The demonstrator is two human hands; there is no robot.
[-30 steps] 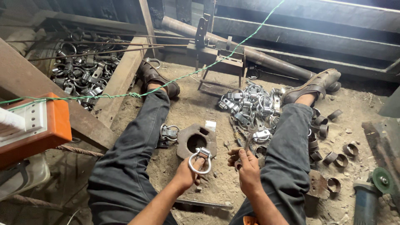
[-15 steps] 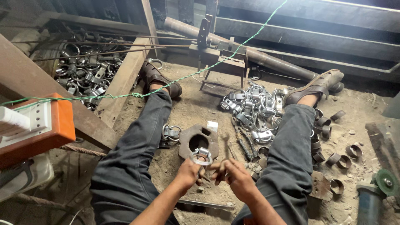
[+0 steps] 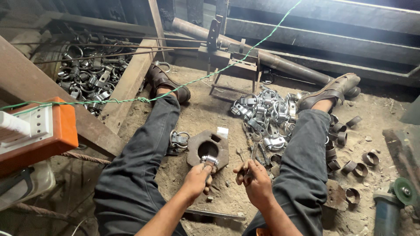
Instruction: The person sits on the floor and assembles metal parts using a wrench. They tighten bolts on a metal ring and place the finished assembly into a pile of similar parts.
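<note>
— Holding the metal clamp (image 3: 209, 161) over the hole of the heavy iron block (image 3: 208, 149), the left hand (image 3: 195, 181) has its grip pinched around the clamp's lower end, so the shiny part sticks up past the fingertips.

— And the right hand (image 3: 256, 183)?

— Its grip is curled shut on a thin tool (image 3: 253, 156), just beside the left, the two hands near but apart. I judge the clamp should be kept square to the hole and steady before the tool comes to it.

— Where does all this sit?

— On the dirt floor (image 3: 205, 109), between the person's outstretched legs. A heap of finished clamps (image 3: 262, 114) lies by the right knee, loose rings (image 3: 358, 164) lie beyond that leg, and a second pile of clamps (image 3: 85, 78) lies far left behind a beam.
</note>
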